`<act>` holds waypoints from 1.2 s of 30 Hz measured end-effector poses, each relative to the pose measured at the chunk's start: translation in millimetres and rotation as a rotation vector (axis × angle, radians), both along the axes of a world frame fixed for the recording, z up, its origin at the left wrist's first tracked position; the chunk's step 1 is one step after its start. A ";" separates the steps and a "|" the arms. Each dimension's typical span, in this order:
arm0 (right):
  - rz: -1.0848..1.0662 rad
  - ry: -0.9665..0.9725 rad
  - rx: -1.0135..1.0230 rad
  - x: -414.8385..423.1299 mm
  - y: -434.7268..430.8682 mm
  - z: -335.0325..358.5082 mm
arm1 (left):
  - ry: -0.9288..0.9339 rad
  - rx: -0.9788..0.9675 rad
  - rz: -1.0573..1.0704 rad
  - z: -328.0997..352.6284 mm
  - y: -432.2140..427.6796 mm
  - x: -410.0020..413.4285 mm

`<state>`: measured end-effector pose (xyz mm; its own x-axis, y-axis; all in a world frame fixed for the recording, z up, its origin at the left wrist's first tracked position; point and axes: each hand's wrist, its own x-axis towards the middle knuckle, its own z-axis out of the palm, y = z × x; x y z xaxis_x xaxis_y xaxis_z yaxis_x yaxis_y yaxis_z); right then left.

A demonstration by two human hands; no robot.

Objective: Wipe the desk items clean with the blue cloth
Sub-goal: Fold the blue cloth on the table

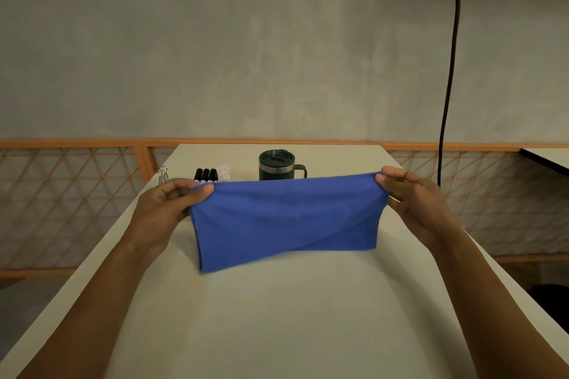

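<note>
Held the blue cloth [286, 218] up over the middle of the desk [277, 317], stretched wide, top corners pinched in the left hand [167, 206] and the right hand [412, 200]. Blocked the bottom of a dark lidded mug [277, 164] at the far end. Covered the near ends of three black markers [205, 175] far left, beside a pale pack [224, 172] and a binder clip [162, 175]. Spotted a black cable [450, 71] hanging far right.

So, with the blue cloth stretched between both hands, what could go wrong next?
The blue cloth hides the lower part of the mug behind it; pushed forward, it might knock the mug. The markers and binder clip sit near the left edge of the desk; a sweep could push them off.
</note>
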<state>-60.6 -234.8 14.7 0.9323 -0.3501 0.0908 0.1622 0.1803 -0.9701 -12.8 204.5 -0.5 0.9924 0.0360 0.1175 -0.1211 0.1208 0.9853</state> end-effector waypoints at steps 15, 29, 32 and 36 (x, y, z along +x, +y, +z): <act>-0.110 0.161 -0.696 49.3 5.7 -2.0 | -0.012 0.649 -0.067 -22.8 2.3 -23.2; 0.647 -0.228 -1.271 -27.7 152.2 -60.2 | -0.113 0.730 -0.056 -37.6 3.0 -12.8; 0.682 -0.330 -1.282 -42.8 175.3 -65.0 | -0.134 0.659 -0.108 -37.0 8.7 -12.3; 0.663 -0.453 -1.380 -55.4 193.2 -69.2 | -0.259 0.770 -0.286 -44.5 27.9 -6.5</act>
<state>-116.0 -41.6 -54.5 0.6887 0.6688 0.2801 0.7228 -0.6027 -0.3380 -19.2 232.5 -45.0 0.8898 -0.3937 0.2306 -0.4201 -0.5099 0.7507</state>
